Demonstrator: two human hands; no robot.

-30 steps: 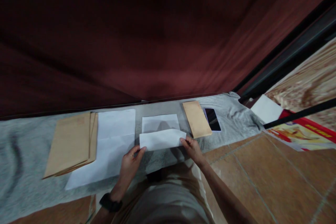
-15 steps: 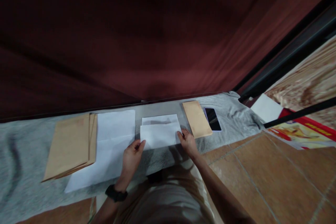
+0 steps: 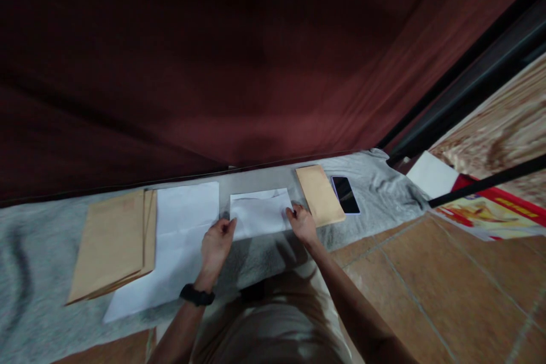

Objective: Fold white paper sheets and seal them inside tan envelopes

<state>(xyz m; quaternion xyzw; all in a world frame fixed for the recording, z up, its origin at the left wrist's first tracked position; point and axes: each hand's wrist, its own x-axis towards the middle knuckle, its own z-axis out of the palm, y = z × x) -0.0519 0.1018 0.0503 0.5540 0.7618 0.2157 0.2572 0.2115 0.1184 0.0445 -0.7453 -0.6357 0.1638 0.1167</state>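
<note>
A sheet of white paper point(image 3: 261, 215), folded over on itself, lies in front of me on a grey cloth. My left hand point(image 3: 217, 243) pinches its left edge between thumb and fingers. At the opposite edge, my right hand point(image 3: 301, 223) grips the paper the same way. A thin strip of the back layer shows beyond the folded-over flap. Left of it are larger white sheets point(image 3: 187, 222) with a crease across them, partly under a stack of brown envelopes point(image 3: 113, 239). Just beyond my right hand rests a single brown envelope point(image 3: 321, 193).
A phone point(image 3: 346, 194) with a dark screen lies right of the single envelope. The grey cloth point(image 3: 375, 193) covers the narrow surface, with a dark red curtain point(image 3: 256, 96) behind it. Tiled floor point(image 3: 418, 284), a colourful printed box point(image 3: 495, 210) and dark bars are at the right.
Both hands have moved slightly away from me, carrying the near flap of the paper further over the back layer, so less of that layer shows. The envelopes and phone stay put.
</note>
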